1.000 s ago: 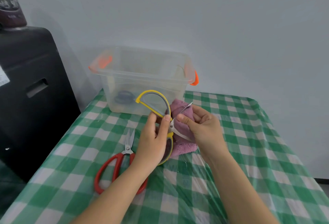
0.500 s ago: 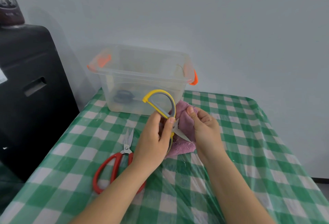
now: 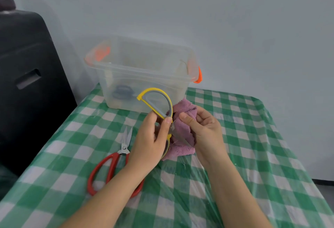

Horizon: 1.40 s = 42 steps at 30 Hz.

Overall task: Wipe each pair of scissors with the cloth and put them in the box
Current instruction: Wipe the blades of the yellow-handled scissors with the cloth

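My left hand [image 3: 151,141] grips the yellow-and-grey scissors [image 3: 156,101] near the pivot, one handle loop raised in front of the box. The scissors are spread and a blade lies against the purple cloth [image 3: 182,131]. My right hand [image 3: 204,131] holds that cloth bunched around the blade, thumb on top. Red-handled scissors [image 3: 112,164] lie flat on the tablecloth left of my left wrist, tips pointing away. The clear plastic box [image 3: 144,68] with orange latches stands behind, and a dark-handled pair of scissors [image 3: 122,92] shows through its front wall.
A table under a green-and-white checked cloth [image 3: 253,137] with a clear plastic cover stands against a pale wall. A black cabinet-like object [image 3: 27,83] stands close to the table's left edge. The table's right edge drops off near the frame's right side.
The raised yellow handle has swung toward the right, closer to the cloth. My right hand has slid the cloth along the blade and now wraps more of it.
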Each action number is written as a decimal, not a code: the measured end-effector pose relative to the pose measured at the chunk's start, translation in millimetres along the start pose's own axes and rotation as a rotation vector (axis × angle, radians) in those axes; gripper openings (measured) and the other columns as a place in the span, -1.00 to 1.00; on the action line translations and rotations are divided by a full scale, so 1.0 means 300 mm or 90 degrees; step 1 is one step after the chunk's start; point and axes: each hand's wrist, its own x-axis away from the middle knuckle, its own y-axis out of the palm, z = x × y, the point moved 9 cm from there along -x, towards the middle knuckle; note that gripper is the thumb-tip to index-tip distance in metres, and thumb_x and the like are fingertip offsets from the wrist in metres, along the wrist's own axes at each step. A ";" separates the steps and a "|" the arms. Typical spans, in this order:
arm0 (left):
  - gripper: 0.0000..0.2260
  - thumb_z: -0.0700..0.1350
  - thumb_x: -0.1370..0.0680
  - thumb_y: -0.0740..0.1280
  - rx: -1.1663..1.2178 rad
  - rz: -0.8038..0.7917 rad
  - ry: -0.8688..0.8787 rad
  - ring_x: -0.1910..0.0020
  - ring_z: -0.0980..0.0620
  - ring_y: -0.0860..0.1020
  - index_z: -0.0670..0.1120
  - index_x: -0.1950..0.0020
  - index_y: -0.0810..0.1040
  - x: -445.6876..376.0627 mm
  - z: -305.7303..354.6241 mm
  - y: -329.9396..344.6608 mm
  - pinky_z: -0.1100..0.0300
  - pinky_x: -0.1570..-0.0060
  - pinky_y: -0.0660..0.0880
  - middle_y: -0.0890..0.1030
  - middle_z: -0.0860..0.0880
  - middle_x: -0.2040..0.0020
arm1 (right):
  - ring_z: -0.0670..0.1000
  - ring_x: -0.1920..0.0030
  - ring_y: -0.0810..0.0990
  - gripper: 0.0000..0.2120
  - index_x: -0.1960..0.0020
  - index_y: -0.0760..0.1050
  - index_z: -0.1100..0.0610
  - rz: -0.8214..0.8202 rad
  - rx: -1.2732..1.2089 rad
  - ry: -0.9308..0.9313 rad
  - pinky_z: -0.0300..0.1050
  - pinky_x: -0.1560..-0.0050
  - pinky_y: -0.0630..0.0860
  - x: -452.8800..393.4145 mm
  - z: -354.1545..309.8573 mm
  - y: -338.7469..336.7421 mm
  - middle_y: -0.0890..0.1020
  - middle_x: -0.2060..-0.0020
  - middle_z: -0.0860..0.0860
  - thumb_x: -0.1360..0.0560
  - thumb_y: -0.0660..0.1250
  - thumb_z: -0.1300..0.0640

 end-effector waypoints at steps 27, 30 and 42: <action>-0.81 0.03 -0.58 0.20 -0.027 -0.038 -0.029 0.32 0.17 0.45 -0.09 0.08 0.44 -0.007 -0.043 0.026 0.41 0.28 0.34 0.41 0.10 0.37 | 0.13 0.18 0.62 -0.86 0.10 0.61 0.14 0.039 -0.028 0.018 0.01 0.11 0.59 -0.037 0.069 -0.026 0.69 0.17 0.14 -0.34 0.43 0.17; -0.79 0.02 -0.58 0.20 -0.025 -0.043 -0.026 0.32 0.17 0.46 -0.12 0.06 0.46 -0.010 -0.046 0.026 0.43 0.29 0.34 0.44 0.11 0.36 | 0.16 0.11 0.60 -0.84 0.07 0.60 0.16 0.065 -0.035 0.022 0.13 0.01 0.56 -0.033 0.079 -0.026 0.68 0.15 0.15 -0.37 0.39 0.13; -0.87 -0.16 -0.63 0.24 -0.005 -0.071 -0.030 0.36 0.36 0.47 0.00 0.11 0.40 -0.020 -0.010 0.037 0.48 0.29 0.32 0.53 0.37 0.32 | 0.16 0.06 0.57 -0.75 0.15 0.58 0.16 0.149 -0.013 0.033 0.25 -0.10 0.50 -0.022 0.077 -0.039 0.64 0.12 0.22 -0.59 0.26 0.04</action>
